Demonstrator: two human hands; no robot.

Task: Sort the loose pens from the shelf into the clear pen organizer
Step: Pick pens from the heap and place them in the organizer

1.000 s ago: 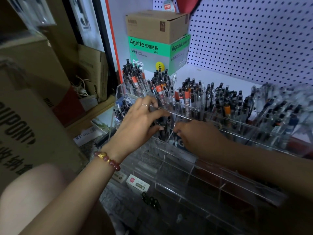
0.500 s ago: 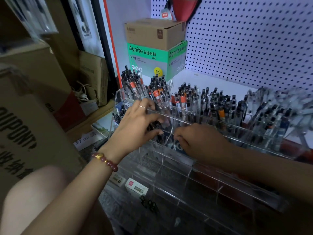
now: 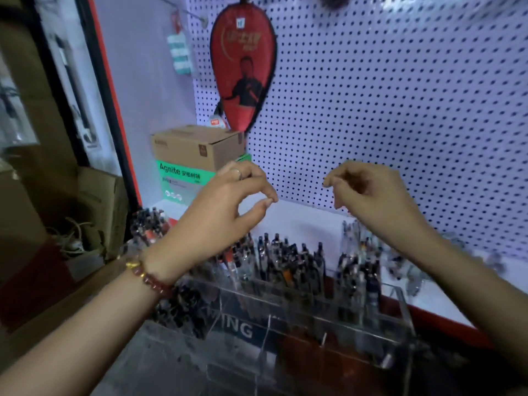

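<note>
At the far left stand big brown boxes (image 3: 100, 207). Next to them, in the middle left, a small brown box (image 3: 197, 147) sits on a green box (image 3: 183, 178). Above them a red bag (image 3: 243, 67) hangs on the white board with holes (image 3: 400, 110).

The left hand (image 3: 217, 212) is up in the air in the middle of the frame. Its fingers are curled and the thumb tip meets a fingertip. I see nothing in it. It has a ring (image 3: 237, 173), and a bead bracelet (image 3: 145, 277) on the wrist.

Below the hands, in the lower middle, is the clear organizer (image 3: 328, 324). Many pens (image 3: 285, 261) stand up in its back boxes. It rests on the white shelf (image 3: 303, 221).

The right hand (image 3: 371, 195) is up too, right of the left hand and apart from it. Its fingers bend down loosely and it holds nothing.

At the right, blurry clear things (image 3: 405, 267) lie on the shelf.
</note>
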